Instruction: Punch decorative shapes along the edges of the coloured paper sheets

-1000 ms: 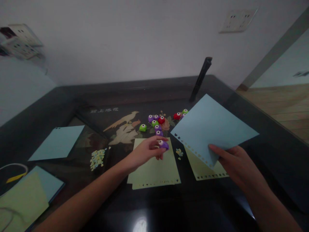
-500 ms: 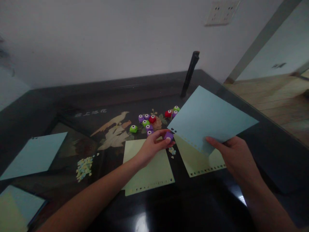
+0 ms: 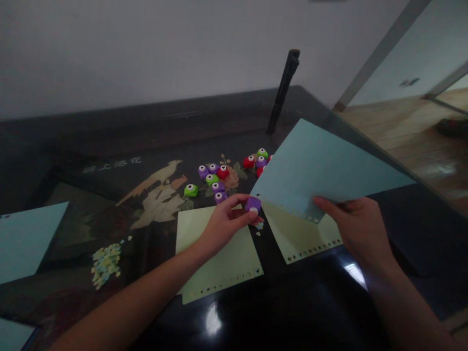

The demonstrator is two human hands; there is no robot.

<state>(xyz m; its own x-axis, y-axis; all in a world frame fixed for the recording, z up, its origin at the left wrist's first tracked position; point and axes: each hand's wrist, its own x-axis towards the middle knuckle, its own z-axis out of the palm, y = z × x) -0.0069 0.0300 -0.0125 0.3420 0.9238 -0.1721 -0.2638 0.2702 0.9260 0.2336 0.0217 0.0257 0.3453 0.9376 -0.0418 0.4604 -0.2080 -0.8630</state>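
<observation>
My left hand (image 3: 223, 225) pinches a small purple paper punch (image 3: 252, 204) between thumb and fingers, right at the lower left corner of a light blue sheet (image 3: 321, 168). My right hand (image 3: 356, 229) grips that blue sheet by its punched lower edge and holds it tilted above the table. Beneath the hands lie two pale green sheets, one on the left (image 3: 215, 253) and one on the right (image 3: 303, 236), both with a row of punched holes along the near edge.
Several small purple, green and red punches (image 3: 219, 176) cluster behind my hands on the dark glossy table (image 3: 292, 312). A pile of paper cut-outs (image 3: 106, 258) lies left, another blue sheet (image 3: 25, 239) further left. A black post (image 3: 283, 90) stands at the back.
My left hand has lifted the purple punch off the green sheet and carried it right to the blue sheet's corner. The view has shifted right and down.
</observation>
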